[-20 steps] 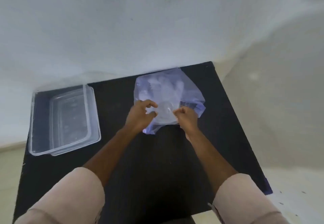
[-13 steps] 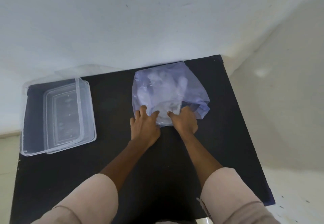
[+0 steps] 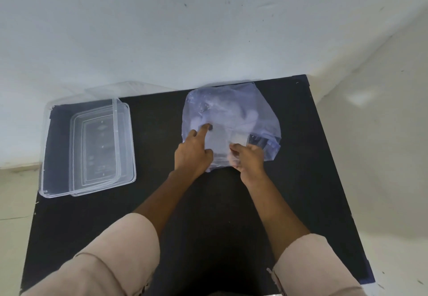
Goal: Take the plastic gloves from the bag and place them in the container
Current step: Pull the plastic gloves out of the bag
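Observation:
A thin bluish plastic bag (image 3: pixel 264 110) lies on the black table (image 3: pixel 208 214) right of centre. Whitish plastic gloves (image 3: pixel 251 117) show through it as a blurred heap. My left hand (image 3: pixel 193 154) rests on the bag's near left part, index finger stretched forward and pressing on the film, the other fingers curled. My right hand (image 3: pixel 250 159) has its fingers closed on the bag's near edge. A clear rectangular container (image 3: pixel 45 156) stands at the table's left, apart from both hands.
A clear lid (image 3: pixel 102 147) leans in or against the container's right side. A white wall runs along the table's far edge. Pale floor lies beyond the table's right and left edges. Both forearms with rolled light sleeves cross the near table.
My left index finger has stretched further onto the bag. The right hand went from lying flat to curling on the bag's near edge. The camera view moved a little.

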